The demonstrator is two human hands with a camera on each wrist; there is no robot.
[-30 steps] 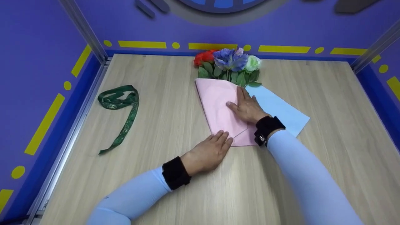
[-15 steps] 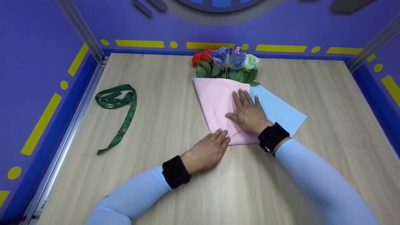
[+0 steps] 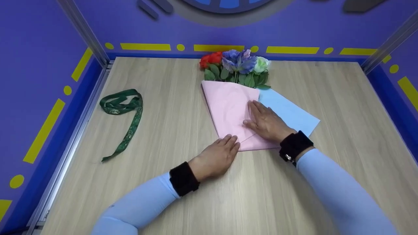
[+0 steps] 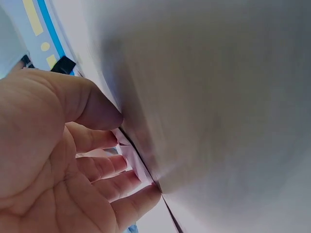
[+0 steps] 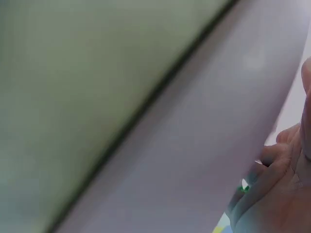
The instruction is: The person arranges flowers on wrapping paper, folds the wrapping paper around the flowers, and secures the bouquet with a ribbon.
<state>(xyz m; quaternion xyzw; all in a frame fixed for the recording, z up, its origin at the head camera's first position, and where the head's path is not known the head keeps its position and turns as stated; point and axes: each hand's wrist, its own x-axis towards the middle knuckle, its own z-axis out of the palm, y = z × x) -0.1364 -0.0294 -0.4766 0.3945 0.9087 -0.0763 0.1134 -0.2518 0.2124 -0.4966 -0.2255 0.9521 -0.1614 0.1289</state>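
Pink wrapping paper is folded over the stems of artificial flowers on the table. A red flower, a violet-blue flower and a pale green-white rose stick out of its top with green leaves. Blue paper spreads out from under the pink at the right. My left hand presses the lower left corner of the pink paper with straight fingertips; in the left wrist view its fingers lie along the paper edge. My right hand rests flat on the right side of the pink fold.
A dark green ribbon, loosely looped with one tail, lies on the left of the wooden table. Blue-violet panels with yellow marks stand behind the table and at both sides.
My right hand has slid down and to the right over the pink paper, leaving the fold's upper right corner uncovered. The left hand stays at the lower corner.
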